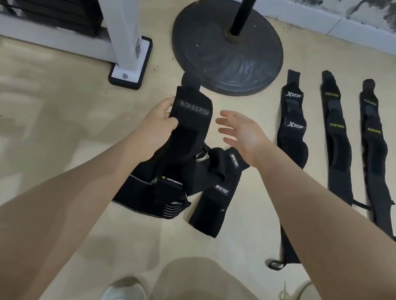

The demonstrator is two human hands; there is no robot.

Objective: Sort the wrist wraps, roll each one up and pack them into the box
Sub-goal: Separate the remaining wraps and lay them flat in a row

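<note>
Shoes (123, 296) and knee sit nearest, then the unsorted pile (178, 179) on the floor (48, 113). My left hand (156, 125) pinches the BOKEERS wrap (192, 117) by its far end, lifting it off the pile — my right hand (242, 132) hovers beside it, fingers spread, holding nothing. Four sorted wraps (336, 141) lie in a row to the right. I see no box. Risk: its near end seems caught in the pile — pulling could drag others along.
</note>
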